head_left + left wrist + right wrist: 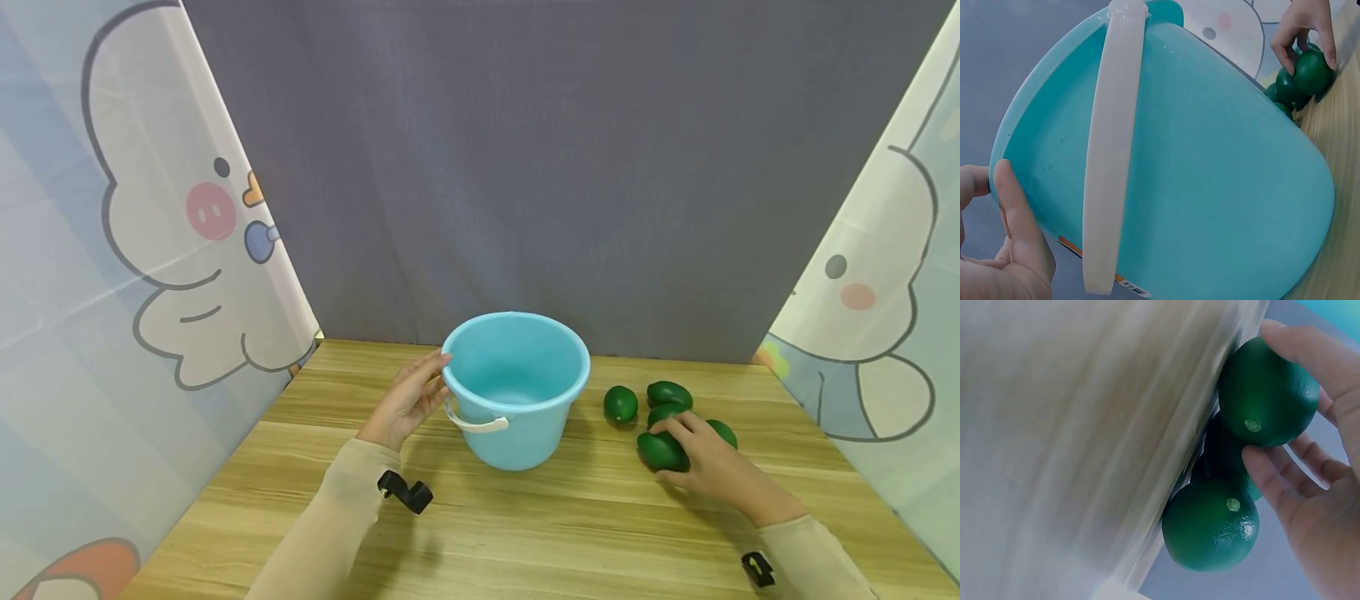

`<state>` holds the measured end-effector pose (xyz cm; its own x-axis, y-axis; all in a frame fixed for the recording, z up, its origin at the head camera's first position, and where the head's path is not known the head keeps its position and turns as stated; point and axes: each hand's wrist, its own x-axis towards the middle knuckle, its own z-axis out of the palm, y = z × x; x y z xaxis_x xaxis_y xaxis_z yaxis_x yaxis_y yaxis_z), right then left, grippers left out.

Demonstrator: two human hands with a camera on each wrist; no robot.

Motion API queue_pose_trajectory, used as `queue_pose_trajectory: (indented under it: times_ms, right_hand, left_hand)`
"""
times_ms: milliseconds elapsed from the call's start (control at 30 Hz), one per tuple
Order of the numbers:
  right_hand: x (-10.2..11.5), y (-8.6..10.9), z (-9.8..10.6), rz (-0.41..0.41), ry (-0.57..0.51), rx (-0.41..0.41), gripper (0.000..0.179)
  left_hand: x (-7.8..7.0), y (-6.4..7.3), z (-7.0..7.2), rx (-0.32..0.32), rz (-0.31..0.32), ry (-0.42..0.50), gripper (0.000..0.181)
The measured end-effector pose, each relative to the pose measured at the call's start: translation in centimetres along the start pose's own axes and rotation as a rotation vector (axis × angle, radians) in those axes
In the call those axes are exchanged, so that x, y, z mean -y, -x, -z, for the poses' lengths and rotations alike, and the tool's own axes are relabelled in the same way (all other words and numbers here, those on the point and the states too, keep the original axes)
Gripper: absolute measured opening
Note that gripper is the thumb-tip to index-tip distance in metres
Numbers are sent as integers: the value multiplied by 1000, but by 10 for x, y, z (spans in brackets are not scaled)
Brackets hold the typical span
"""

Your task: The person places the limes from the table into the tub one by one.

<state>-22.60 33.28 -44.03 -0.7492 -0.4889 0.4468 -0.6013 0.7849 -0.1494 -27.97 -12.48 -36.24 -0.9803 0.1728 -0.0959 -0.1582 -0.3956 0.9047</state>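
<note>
A light blue bucket (517, 433) with a white handle (480, 425) stands upright on the table. My left hand (408, 400) grips its rim at the left side, fingertips over the edge; the left wrist view shows the bucket wall (1229, 162) close up. To the right of the bucket, my right hand (708, 462) holds a glossy green avocado (662, 451) between thumb and fingers. In the right wrist view, that avocado (1266, 394) shows a pale stem end and appears at table level. Another avocado (1210, 525) lies beside it, and the hand partly hides others.
One avocado (621, 404) lies apart, between the bucket and the cluster. Another avocado (670, 394) sits at the cluster's back, and one avocado (722, 432) shows behind my right hand. A grey curtain (510, 167) borders the wooden table (510, 542) at the back; printed cloths hang at both sides.
</note>
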Motion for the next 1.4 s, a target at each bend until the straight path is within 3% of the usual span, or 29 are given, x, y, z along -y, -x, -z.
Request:
queue_pose_trajectory:
  times_ms: [733,1400]
  right_hand:
    - [2,0,2,-37,-22,67,56]
    - [5,-2,9,-38,-7,48,55]
  left_hand:
    - [0,-1,-1,5,3,49,49]
    - [-1,1,0,10,13,59,48]
